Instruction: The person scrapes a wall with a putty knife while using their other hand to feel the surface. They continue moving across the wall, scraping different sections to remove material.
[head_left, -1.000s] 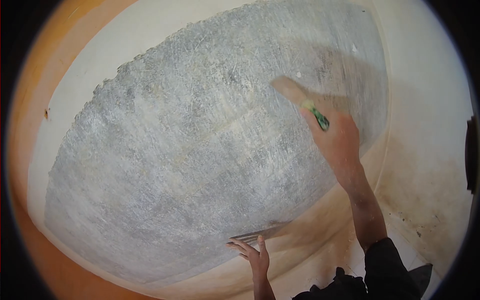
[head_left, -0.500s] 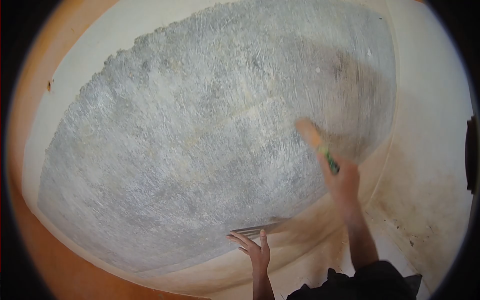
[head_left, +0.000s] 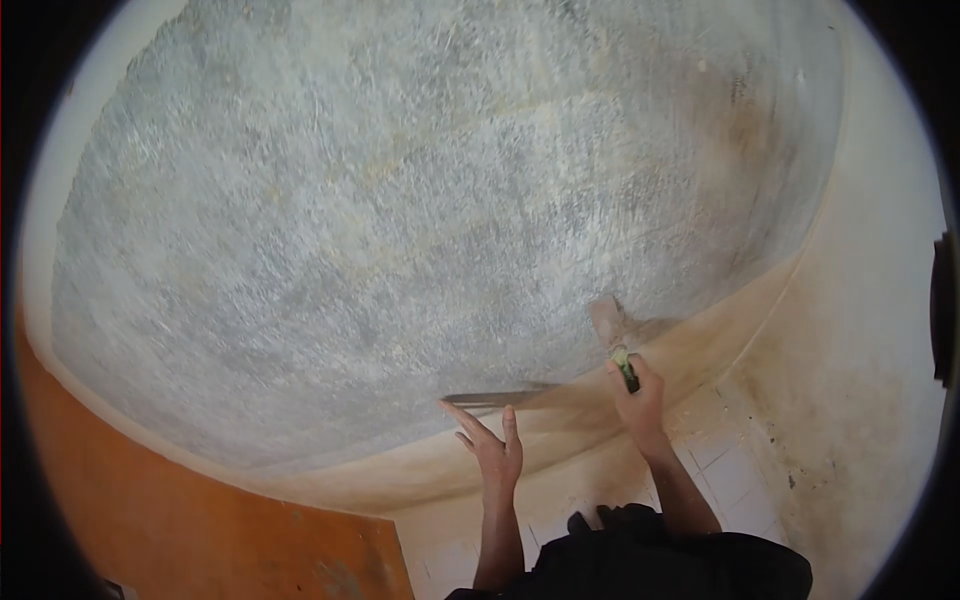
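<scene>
Head view: the right hand (head_left: pixel 642 398) is closed around the green handle (head_left: pixel 628 374) of a putty knife (head_left: pixel 617 345). The knife's tan-smeared blade (head_left: pixel 606 318) points up and meets the wall at the lower edge of the rough grey coat (head_left: pixel 400 220), where the grey gives way to a cream band (head_left: pixel 700 340). The knife looks light and stiff, with a thin blade that would flex a little under pressure. It is best held by the handle, as here, since the blade's edges are thin and its face is smeared and probably slick. The left hand (head_left: pixel 492 452) is raised just left of it, fingers splayed wide, with the fingertips at the near edge of a flat steel plate (head_left: pixel 495 399) seen edge-on against the wall. Whether the hand grips the plate or only props it cannot be told. The plate seems thin, rigid and light, and slippery if wet, so it is better supported from beneath than pinched at the rim. The grey coat looks coarse and scratched, and whether it is damp or set cannot be judged. Below lie pale floor tiles (head_left: pixel 730 470) with dark specks, an orange panel (head_left: pixel 200 520) at lower left, and a dark sleeve (head_left: pixel 660 565) at the bottom. No brand, label or writing can be read on the tools or the wall.
</scene>
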